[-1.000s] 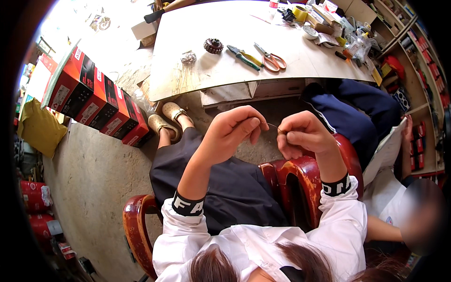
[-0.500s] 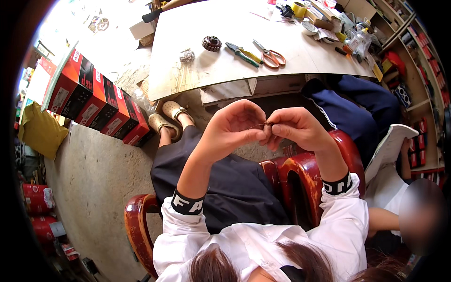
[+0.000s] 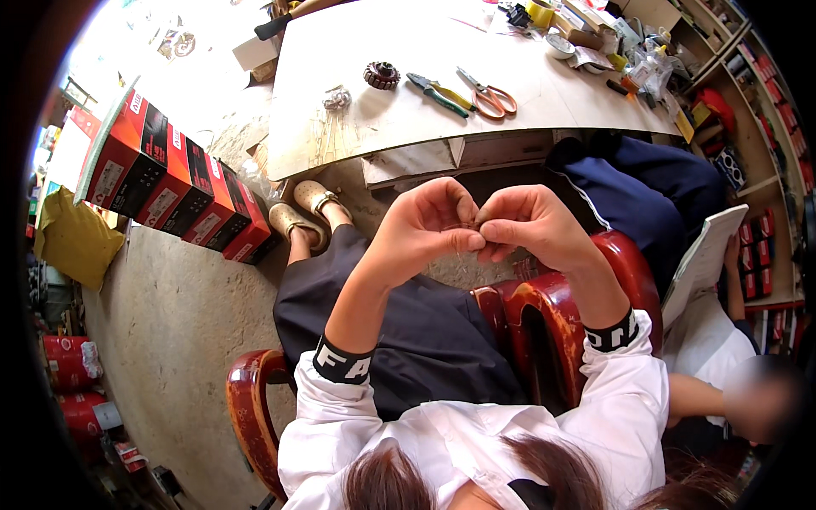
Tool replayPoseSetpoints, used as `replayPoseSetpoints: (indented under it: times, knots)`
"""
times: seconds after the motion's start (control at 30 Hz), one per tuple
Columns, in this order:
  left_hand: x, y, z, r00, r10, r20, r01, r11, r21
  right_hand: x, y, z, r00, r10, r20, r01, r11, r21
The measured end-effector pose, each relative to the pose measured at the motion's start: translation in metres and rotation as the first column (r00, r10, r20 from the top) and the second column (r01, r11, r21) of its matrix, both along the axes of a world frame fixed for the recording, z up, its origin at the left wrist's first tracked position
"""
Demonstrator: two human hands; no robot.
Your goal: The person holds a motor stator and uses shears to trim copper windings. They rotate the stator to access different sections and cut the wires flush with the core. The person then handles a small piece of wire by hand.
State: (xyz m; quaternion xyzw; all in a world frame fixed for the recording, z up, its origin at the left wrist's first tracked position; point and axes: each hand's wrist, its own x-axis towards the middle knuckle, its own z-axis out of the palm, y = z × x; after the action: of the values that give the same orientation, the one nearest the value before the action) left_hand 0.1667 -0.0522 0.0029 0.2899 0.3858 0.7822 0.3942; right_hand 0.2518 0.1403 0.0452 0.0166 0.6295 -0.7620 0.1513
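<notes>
Above my lap my left hand [image 3: 421,234] and my right hand [image 3: 535,228] meet, fingertips touching. Both are closed in a pinch on thin brownish wire [image 3: 455,227], which shows as fine strands between the left thumb and fingers. Its part under the right fingertips is hidden. Beyond my hands, on the white table [image 3: 340,51], sit a round toothed coil core [image 3: 382,76], pliers [image 3: 439,94] with green and yellow handles, and orange-handled scissors [image 3: 489,95]. A small clear plastic bag [image 3: 337,98] lies to their left.
Red and black boxes [image 3: 183,183] stand in a row at the left. A red wooden armrest [image 3: 255,408] is beside me. At the right a person in navy trousers [image 3: 654,191] holds an open booklet [image 3: 701,263]. Tape and packets [image 3: 586,59] crowd the table's far right.
My hands have drawn closer, and the right fingers have shifted slightly on the wire. The other person's booklet and head have moved a little.
</notes>
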Motion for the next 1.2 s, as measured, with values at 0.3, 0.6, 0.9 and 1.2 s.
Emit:
replayPoseSetpoints:
  times: [0.3, 0.6, 0.9, 1.2]
  knots:
    - [0.004, 0.005, -0.004, 0.936, 0.352, 0.002, -0.351, 0.934, 0.060, -0.009, -0.006, -0.014, 0.900, -0.318, -0.298, 0.315, 0.947, -0.062]
    - [0.004, 0.001, -0.004, 0.849, 0.362, -0.386, -0.323, 0.932, 0.164, -0.004, 0.001, -0.023, 0.938, 0.195, 0.287, -0.060, 0.905, -0.421]
    - [0.014, -0.018, 0.016, 0.775, 0.265, -0.574, -0.442, 0.876, -0.194, -0.003, 0.007, -0.017, 0.982, -0.041, 0.182, 0.104, 0.932, -0.348]
    - [0.009, -0.028, 0.011, 0.688, 0.313, -0.655, -0.502, 0.856, -0.118, 0.002, 0.015, -0.003, 0.979, -0.163, -0.126, 0.150, 0.982, -0.112]
